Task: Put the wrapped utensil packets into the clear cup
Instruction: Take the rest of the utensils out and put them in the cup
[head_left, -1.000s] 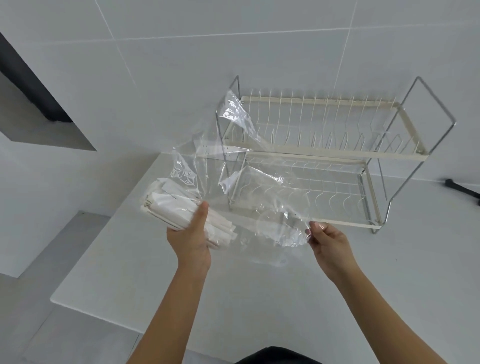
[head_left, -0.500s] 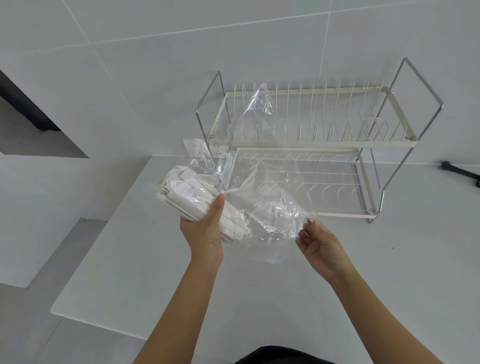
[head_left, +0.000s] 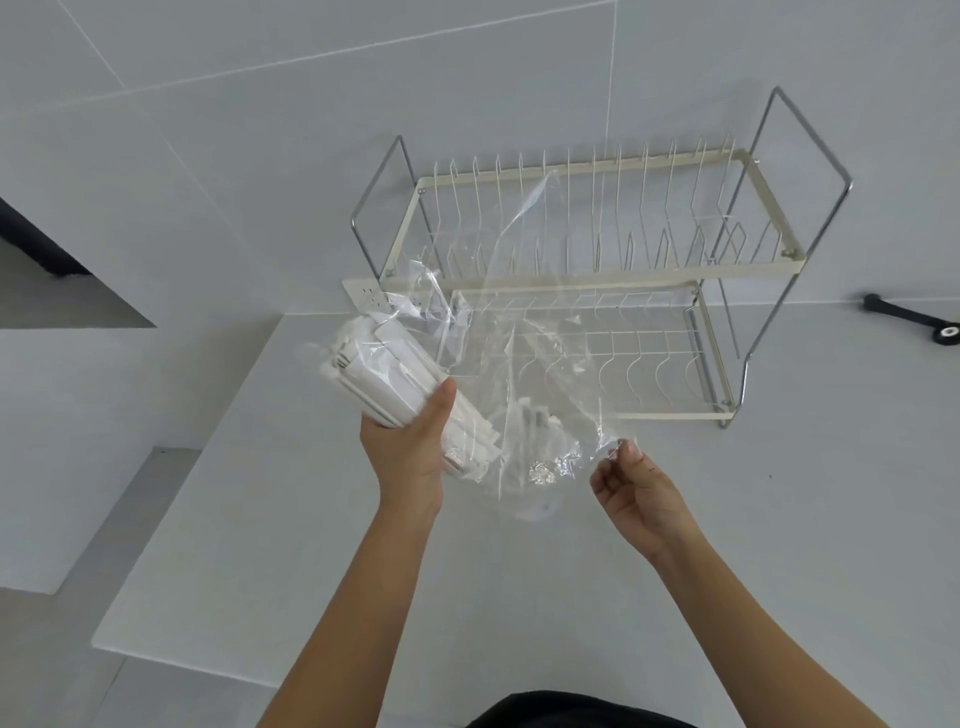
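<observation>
Left hand grips the packets mid-frame, probably to free them from the bag. Right hand pinches the bag's lower edge, steadying it. No cup visible.

The left hand covers the middle of the bundle of wrapped utensil packets; its fingers lie behind the bundle, out of sight. The lower ends of the packets are veiled by the crumpled clear plastic bag, and their count cannot be told. The bag blurs the lower tier of the dish rack behind it. Whether the right hand pinches the bag's edge or merely touches it cannot be told. A black object is cut off by the right edge. Both forearms leave the bottom edge.
</observation>
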